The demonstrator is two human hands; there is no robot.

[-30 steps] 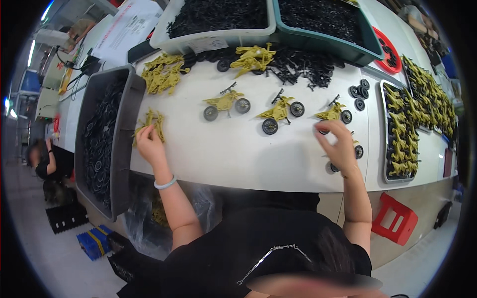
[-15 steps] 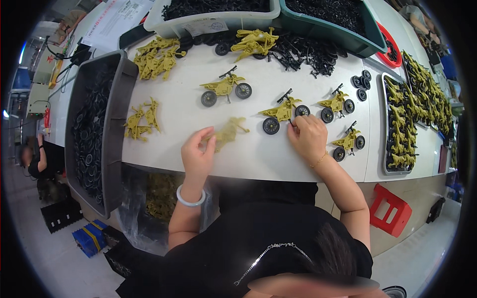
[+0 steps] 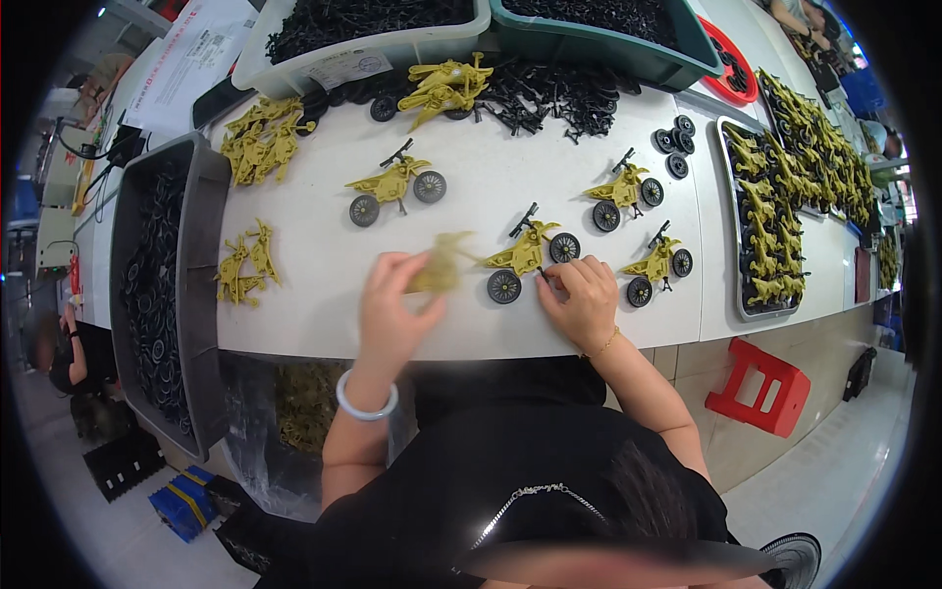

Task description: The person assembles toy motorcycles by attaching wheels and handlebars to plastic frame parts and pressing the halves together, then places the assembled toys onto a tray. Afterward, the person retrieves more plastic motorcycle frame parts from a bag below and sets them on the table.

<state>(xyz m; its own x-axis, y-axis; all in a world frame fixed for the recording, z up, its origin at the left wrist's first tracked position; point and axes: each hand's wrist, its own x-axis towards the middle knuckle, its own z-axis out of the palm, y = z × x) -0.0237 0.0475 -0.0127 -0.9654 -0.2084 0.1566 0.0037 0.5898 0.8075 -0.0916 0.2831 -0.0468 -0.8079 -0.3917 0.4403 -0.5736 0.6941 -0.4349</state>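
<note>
My left hand point(image 3: 392, 309) has its thumb and fingers around a yellow-green toy motorcycle body point(image 3: 444, 263), which is smeared by motion. To its right, a toy motorcycle point(image 3: 518, 257) with black wheels and handlebar lies on the white table. At that motorcycle's lower edge, between its wheels, my right hand point(image 3: 581, 302) is closed in a pinch on a small black part point(image 3: 543, 274), mostly covered by the fingertips. Similar wheeled motorcycles lie about: one at the left point(image 3: 391, 183), one behind my right hand point(image 3: 620, 188), and one to its right point(image 3: 655, 263).
Loose yellow-green bodies point(image 3: 245, 265) lie at the left beside a grey bin point(image 3: 208, 294) of black wheels. White point(image 3: 392, 47) and green point(image 3: 608, 57) bins of black parts stand behind. Trays of motorcycles point(image 3: 760, 221) lie right. A red stool point(image 3: 760, 386) stands below the table.
The whole view has shifted, so the table things appear further left. The yellow-green body has come closer into my left hand. My right hand stays at the same motorcycle.
</note>
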